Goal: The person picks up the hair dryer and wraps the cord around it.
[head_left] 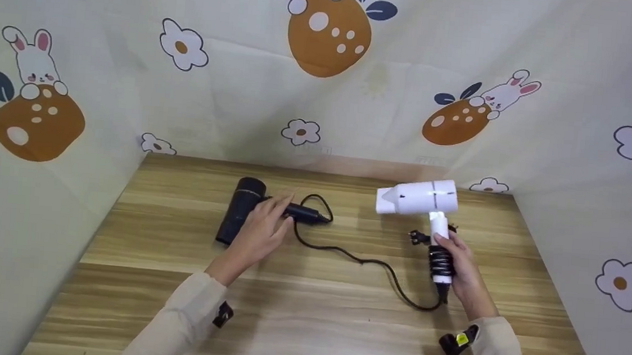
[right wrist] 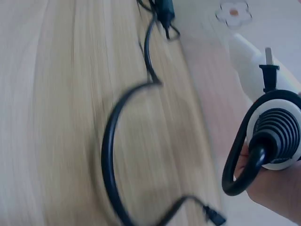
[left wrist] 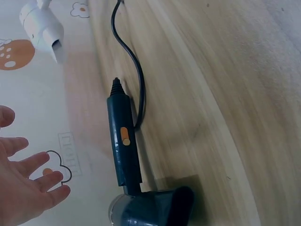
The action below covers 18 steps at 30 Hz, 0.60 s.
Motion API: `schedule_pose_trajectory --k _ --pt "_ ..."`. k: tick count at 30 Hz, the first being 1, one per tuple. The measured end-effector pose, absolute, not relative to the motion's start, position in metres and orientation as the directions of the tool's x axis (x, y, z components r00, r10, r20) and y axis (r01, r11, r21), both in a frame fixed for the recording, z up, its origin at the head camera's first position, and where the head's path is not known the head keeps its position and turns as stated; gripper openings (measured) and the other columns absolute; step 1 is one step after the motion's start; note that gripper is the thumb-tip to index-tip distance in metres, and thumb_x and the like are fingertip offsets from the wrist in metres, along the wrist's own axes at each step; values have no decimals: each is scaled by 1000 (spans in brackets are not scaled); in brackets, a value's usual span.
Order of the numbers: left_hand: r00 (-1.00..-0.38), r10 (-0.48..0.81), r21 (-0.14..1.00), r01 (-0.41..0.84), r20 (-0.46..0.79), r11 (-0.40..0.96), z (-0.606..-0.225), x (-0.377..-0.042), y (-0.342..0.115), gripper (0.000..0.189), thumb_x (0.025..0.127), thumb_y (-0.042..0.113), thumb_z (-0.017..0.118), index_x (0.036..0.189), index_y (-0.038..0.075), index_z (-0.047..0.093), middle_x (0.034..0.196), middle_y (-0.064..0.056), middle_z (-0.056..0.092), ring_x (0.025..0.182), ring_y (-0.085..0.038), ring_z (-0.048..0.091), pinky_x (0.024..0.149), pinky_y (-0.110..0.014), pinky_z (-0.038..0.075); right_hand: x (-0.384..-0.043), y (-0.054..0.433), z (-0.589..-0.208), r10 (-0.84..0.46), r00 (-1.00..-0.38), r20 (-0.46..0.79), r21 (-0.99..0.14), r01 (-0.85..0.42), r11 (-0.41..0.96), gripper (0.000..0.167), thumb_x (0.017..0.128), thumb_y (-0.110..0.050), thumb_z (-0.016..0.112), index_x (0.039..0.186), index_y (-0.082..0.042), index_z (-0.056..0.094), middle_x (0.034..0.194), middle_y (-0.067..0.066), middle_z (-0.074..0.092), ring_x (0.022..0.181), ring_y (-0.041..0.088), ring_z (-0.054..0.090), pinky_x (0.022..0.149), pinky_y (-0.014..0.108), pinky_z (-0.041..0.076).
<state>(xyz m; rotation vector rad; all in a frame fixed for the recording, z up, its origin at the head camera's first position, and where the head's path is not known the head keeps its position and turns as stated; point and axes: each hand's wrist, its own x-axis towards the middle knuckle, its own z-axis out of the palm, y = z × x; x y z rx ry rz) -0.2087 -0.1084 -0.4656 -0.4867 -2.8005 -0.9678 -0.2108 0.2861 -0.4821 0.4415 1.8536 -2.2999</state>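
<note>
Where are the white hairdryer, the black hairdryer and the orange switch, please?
White hairdryer (head_left: pixel 418 198): head view, on its barrel.
Black hairdryer (head_left: pixel 238 211): head view, on its barrel.
Orange switch (left wrist: pixel 124 135): left wrist view, on its middle.

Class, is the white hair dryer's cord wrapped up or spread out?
Wrapped up: the black cord coils round the white hair dryer's handle, gripped by the right hand.

A bunny-print cloth (head_left: pixel 243 101) backs the wooden table (head_left: pixel 310 324).
</note>
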Motion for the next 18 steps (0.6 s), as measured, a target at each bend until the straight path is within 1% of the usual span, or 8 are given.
schedule_pose_trajectory --k 3,5,10,12,15,18 --pt "-941 255 563 339 225 754 -469 -208 -112 48 98 30 43 142 12 37 141 -16 40 130 -38 35 106 -56 30 -211 304 -484 106 -933 -343 -910 302 -285 21 96 -17 48 115 -23 44 78 -4 61 65 10 57 59 22 49" --pt "-942 257 561 334 213 758 -471 -208 -114 48 98 30 44 141 11 38 142 -17 40 130 -38 35 105 -56 30 -210 317 -485 137 -925 -356 -894 294 -337 20 96 -18 48 115 -24 44 78 -3 61 65 10 57 59 23 48" --pt "-954 248 568 298 166 767 -475 -206 -119 50 97 30 46 142 11 36 143 -16 37 131 -38 34 106 -58 28 -210 347 -493 209 -901 -381 -847 250 -469 4 96 -18 48 99 -17 50 75 -2 61 65 10 57 60 22 48" --pt "-958 245 570 284 147 771 -476 -205 -120 52 97 31 46 144 12 33 144 -15 36 132 -38 33 107 -58 26 -210 357 -497 242 -884 -401 -829 237 -507 3 95 -17 50 94 -15 51 74 -1 61 65 10 57 60 22 48" --pt "-959 245 573 280 139 770 -478 -204 -120 54 97 31 46 145 13 31 144 -15 36 132 -38 33 108 -58 25 -211 371 -502 295 -847 -442 -818 246 -520 4 94 -17 52 94 -14 50 72 -2 60 64 10 57 60 21 49" --pt "-959 246 575 280 138 769 -479 -203 -121 54 96 30 47 145 13 32 144 -16 36 132 -38 33 108 -58 25 -212 379 -508 340 -805 -486 -814 276 -511 9 92 -19 55 95 -15 47 72 -3 60 63 9 57 60 21 49"
